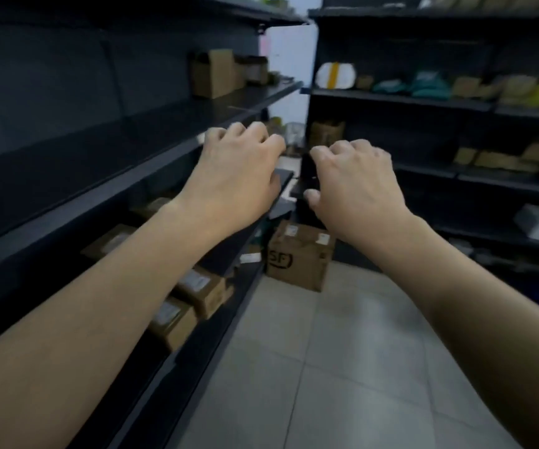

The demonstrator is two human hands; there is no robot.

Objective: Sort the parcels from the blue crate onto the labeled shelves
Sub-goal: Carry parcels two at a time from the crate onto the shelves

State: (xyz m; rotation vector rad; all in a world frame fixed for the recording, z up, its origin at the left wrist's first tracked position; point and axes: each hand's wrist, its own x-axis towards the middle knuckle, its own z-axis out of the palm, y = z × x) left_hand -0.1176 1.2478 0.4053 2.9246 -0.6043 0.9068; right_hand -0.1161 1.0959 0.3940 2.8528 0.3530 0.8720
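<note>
Head view shows dark shelves point(132, 176) holding cardboard parcels point(201, 291) and coloured bags point(430, 87).

Head camera faces forward and down the aisle point(342, 367) — apparently close beside shelves point(67, 150).
</note>
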